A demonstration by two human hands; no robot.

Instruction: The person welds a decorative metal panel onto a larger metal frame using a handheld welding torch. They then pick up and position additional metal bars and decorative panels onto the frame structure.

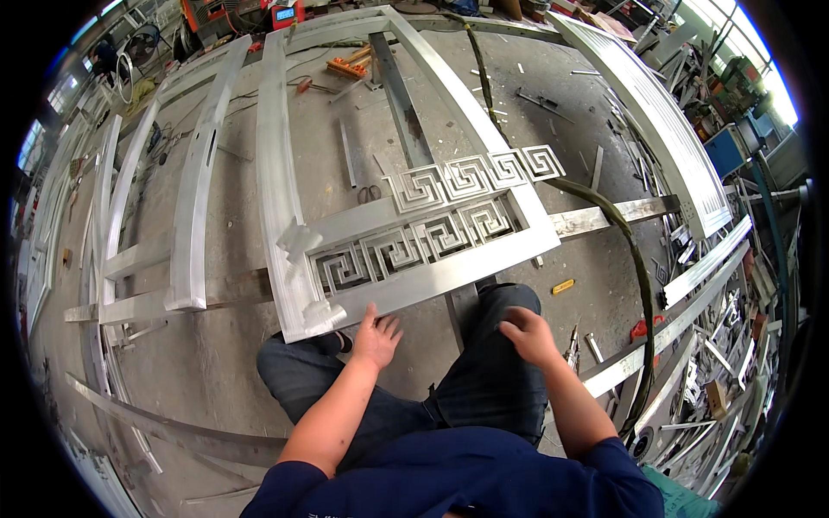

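My left hand (377,339) is just under the lower rail of a silver metal frame (432,278), its thumb and fingers apart and nothing in it. By my right knee is my right hand (530,337), with the thumb apart from the bent fingers; no object shows in it. A square-spiral metal lattice strip (404,248) fits between two rails of the frame. A second lattice strip (471,179) lies across the upper rail and sticks out past the frame's right side. Whitish pieces, perhaps tape, cover two corners at the frame's left.
Metal bars (617,216) support the frame above the concrete floor. Another silver frame (186,216) stands at left, a ribbed panel (656,121) at right. A dark green hose (637,259) winds past my right side. Scrap metal (699,380) heaps up farther right; a yellow object (563,287) lies nearby.
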